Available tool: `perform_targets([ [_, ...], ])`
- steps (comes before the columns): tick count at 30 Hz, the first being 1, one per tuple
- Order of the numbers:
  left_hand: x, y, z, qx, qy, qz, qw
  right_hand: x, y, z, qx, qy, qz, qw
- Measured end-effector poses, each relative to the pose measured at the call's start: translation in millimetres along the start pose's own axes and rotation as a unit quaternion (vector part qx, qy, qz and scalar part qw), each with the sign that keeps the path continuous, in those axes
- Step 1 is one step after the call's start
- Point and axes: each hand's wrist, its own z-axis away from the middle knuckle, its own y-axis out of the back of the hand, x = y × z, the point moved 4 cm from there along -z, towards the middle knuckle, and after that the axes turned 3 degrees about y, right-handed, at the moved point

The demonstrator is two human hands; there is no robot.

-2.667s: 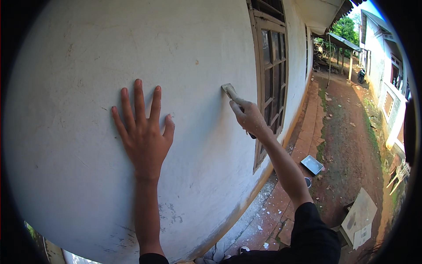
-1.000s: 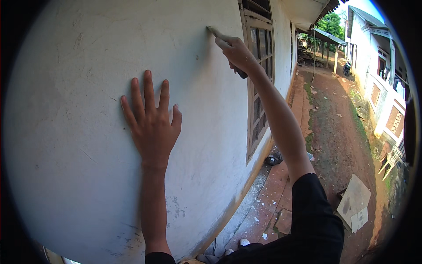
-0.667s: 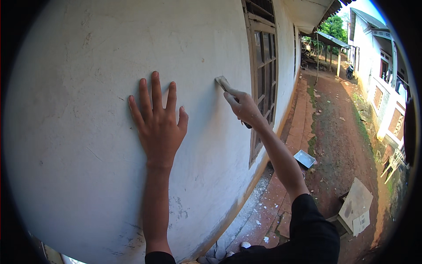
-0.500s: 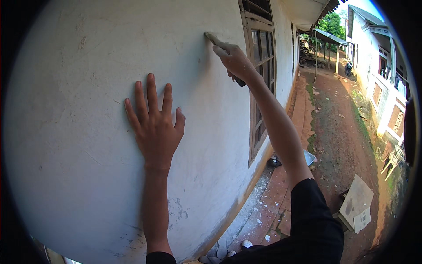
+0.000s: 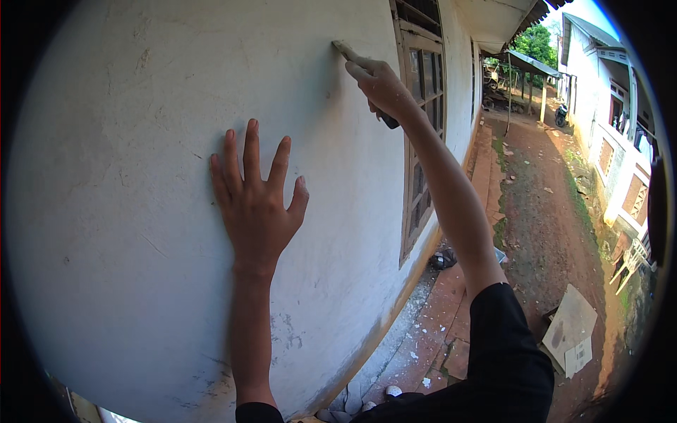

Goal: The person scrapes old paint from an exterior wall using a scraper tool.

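My left hand (image 5: 258, 211) rests on the white wall (image 5: 155, 296) with its fingers spread and nothing in it. Higher up and to the right, my right hand (image 5: 382, 86) grips a scraper (image 5: 343, 50) with its fingers wrapped round the handle. The scraper's tip meets the wall left of the window, and the dark end of its handle sticks out below my fist. Faint scratches and dark scuffs mark the wall's surface.
A wooden-framed window (image 5: 423, 99) is set in the wall to the right. Below run a tiled ledge (image 5: 458, 352) strewn with white flakes and a dirt path (image 5: 536, 204). Cardboard (image 5: 570, 324) and a white plastic chair (image 5: 632, 264) stand at the right.
My right hand has moved slightly up and right with the scraper, its tip still at the wall. The fingers of my left hand have shifted a little to the right.
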Motion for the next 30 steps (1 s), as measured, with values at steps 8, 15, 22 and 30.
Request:
perform_targets([
  [8,1.4,1.9,-2.9,0.011,-0.007,-0.002,1.0,83.5,-58.3,127.2,-0.043,-0.008,0.001,0.999],
  [15,3.0,-7.4,-1.0,0.004,0.013,-0.054,0.998,-0.2,-8.2,2.5,0.004,0.025,-0.001,1.0],
  [22,0.4,1.4,1.0,-0.003,0.001,-0.031,1.0,70.1,-63.4,129.0,-0.037,-0.009,0.002,0.999],
  [30,-16.1,31.4,23.5,-0.017,0.066,-0.058,0.996,-17.1,-10.0,-1.6,0.02,0.038,0.009,0.999],
])
